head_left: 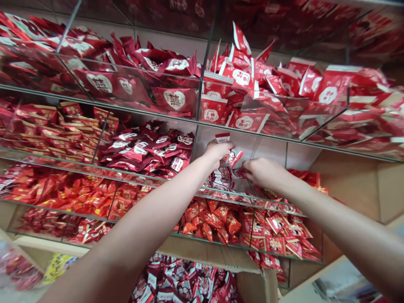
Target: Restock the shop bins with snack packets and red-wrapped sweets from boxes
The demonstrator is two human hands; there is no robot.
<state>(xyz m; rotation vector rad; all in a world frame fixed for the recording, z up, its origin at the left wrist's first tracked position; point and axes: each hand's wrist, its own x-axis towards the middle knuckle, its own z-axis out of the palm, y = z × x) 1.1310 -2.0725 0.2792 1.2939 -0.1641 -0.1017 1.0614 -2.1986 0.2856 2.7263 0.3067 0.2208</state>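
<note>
My left hand (217,152) is closed around small red-and-white candy packets (232,157) with printed figures, whose ends stick out above and to the right of the fingers. Just right of it, my right hand (261,170) is closed, its fingertips pinching the end of a dark red packet (238,173). Both hands are inside a clear-walled shelf compartment. Beneath them lies a small pile of similar packets (221,179); the forearms and hands hide part of it.
Clear dividers (202,97) and glass shelf edges (151,113) surround the hands. Red packets (241,78) fill the shelf above, maroon packets (142,145) the compartment to the left, and orange-red packets (213,219) the row below. An open cardboard box (217,256) of candy packets stands underneath.
</note>
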